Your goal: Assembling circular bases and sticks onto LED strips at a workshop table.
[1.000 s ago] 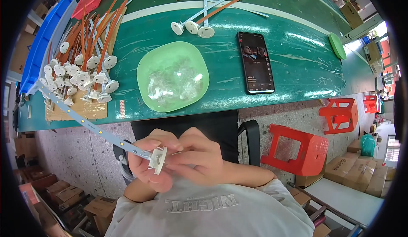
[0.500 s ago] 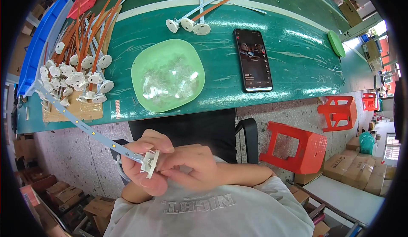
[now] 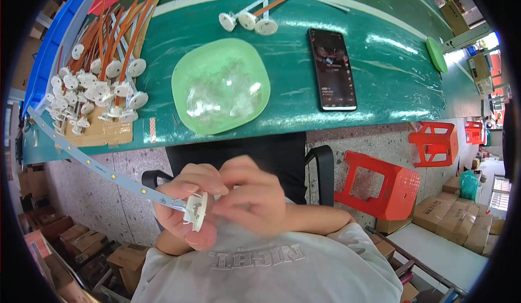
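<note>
Below the green tabletop [image 3: 380,58], close to the chest, both hands pinch a white round cap [image 3: 196,212] onto an LED strip [image 3: 97,167] end: left hand [image 3: 187,205] steadying, right hand [image 3: 252,200] ideally pressing squarely, strip kept straight.

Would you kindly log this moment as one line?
left hand: holds white cap on LED strip | right hand: pinches cap | green bowl: on table

A black phone [image 3: 332,69] lies flat near the worktop's [image 3: 391,80] front edge, its screen lit and dark. Brown cartons [image 3: 453,216] stand on the floor at right, others [image 3: 81,246] at lower left.
</note>
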A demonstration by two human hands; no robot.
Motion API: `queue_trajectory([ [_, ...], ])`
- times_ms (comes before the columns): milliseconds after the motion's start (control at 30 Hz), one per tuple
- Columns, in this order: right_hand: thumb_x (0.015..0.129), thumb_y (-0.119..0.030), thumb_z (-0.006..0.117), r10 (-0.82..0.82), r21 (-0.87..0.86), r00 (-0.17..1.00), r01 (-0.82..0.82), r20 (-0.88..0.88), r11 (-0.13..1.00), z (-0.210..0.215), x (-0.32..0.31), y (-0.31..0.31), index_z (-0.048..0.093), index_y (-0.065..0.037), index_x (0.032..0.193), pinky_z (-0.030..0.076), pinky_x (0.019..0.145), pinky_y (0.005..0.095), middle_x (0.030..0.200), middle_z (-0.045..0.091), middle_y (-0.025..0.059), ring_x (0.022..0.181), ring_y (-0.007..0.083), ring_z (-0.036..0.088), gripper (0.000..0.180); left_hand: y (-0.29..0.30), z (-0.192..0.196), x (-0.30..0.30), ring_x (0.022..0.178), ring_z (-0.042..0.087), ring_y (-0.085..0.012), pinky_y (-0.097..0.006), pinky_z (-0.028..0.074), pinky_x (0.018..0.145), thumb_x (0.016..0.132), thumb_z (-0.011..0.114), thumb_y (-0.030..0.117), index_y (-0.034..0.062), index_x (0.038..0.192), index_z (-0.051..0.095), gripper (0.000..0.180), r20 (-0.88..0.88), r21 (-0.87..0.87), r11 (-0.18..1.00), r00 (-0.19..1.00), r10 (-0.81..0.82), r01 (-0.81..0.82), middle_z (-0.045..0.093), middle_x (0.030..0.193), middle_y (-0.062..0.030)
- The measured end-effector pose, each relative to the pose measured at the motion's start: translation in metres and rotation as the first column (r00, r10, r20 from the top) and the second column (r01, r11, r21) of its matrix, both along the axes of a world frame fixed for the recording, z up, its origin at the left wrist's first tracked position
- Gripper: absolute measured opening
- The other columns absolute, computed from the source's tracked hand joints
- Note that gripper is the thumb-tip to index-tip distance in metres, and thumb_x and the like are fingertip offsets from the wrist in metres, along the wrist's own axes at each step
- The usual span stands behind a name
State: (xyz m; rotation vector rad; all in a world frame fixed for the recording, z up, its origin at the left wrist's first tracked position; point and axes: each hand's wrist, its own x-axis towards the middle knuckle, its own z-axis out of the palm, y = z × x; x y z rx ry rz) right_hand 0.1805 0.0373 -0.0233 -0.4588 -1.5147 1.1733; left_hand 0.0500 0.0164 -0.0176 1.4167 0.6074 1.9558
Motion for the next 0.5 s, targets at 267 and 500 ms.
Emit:
queue_trajectory([
  [267, 0.070, 0.004, 0.078, 0.110, -0.143, 0.991, -0.121, -0.081, 0.982, -0.013, -0.004, -0.001, 0.069, 0.003, 0.086, 0.048, 0.072, 0.0350, 0.089, 0.067, 0.0145, 0.084, 0.0272, 0.059, 0.018, -0.008, 0.019, -0.006, 0.077, 0.054, -0.0222, -0.033, 0.046, 0.059, 0.087, 0.071, 0.050, 0.0000, 0.126, 0.038, 0.071, 0.304, 0.045, 0.966, 0.918, -0.256, 0.254, 0.057, 0.103, -0.0195],
  [500, 0.068, 0.009, 0.076, 0.030, -0.092, 1.000, -0.029, 0.009, 0.995, -0.007, 0.005, 0.008, 0.069, 0.003, 0.086, 0.049, 0.065, 0.0322, 0.083, 0.069, 0.0121, 0.077, 0.0240, 0.063, 0.020, -0.006, 0.018, -0.008, 0.067, 0.062, -0.0229, -0.035, 0.041, 0.060, 0.082, 0.077, 0.049, 0.0013, 0.122, 0.047, 0.069, 0.273, -0.040, 0.943, 0.911, -0.308, 0.331, 0.065, 0.096, -0.0186],
])
